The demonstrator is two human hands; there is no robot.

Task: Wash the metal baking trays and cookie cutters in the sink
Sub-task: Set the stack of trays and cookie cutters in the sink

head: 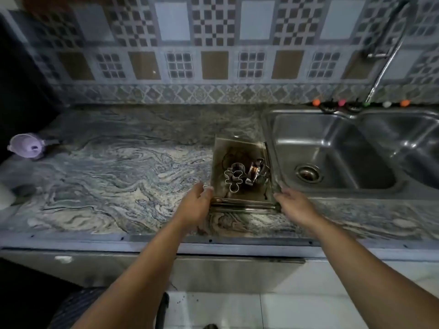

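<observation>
Item: stack of shallow rectangular metal baking trays (240, 162), loose metal cookie cutters (234, 179) inside, on marbled stone worktop (118, 167) beside steel sink (332, 150). I judge stiff, light, slippery; cutters may slide. My left hand (196, 203) and right hand (294, 204) at near corners; fingers' grip: cannot tell.

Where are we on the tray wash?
Nothing looks washed yet. The stacked trays, cookie cutters inside, sit on the counter beside the sink. In hand: left hand and right hand at the stack's near corners. Left: all the washing; the sink holds no dishes.

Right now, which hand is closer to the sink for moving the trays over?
The right hand. It touches the stacked trays on the edge beside the sink; the left hand is on the far edge.
</observation>
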